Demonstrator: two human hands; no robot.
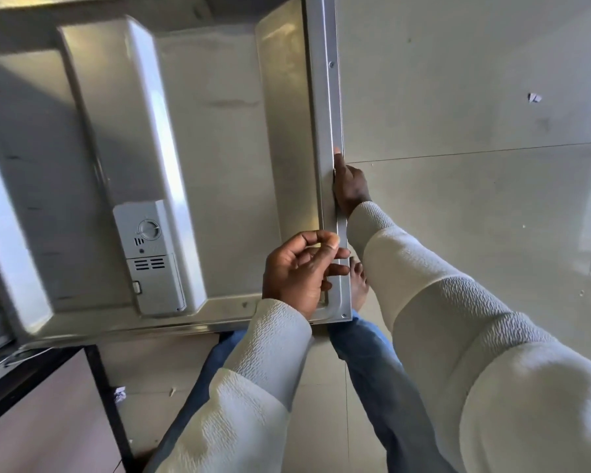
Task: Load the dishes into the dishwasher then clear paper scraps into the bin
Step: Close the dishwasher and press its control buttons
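Fingers [337,158] of the right hand [350,187] hook round the side edge of the dishwasher's door [219,131], one tip lying on the rim and the rest hidden beneath it, a firm hold. The door lies folded down and flat, its inner face up. That reads either as loading about to begin or as the door about to be swung up, and I cannot tell which: the tub at the left edge is too blurred to show any dishes. The paper part looks undone, with one scrap [534,98] on the floor [458,233] well off to the right and another scrap [120,394] near the cabinet foot. The left hand [299,271] hangs over the door's near corner, fingers half curled, holding nothing; whether their tips touch the rim is unclear.
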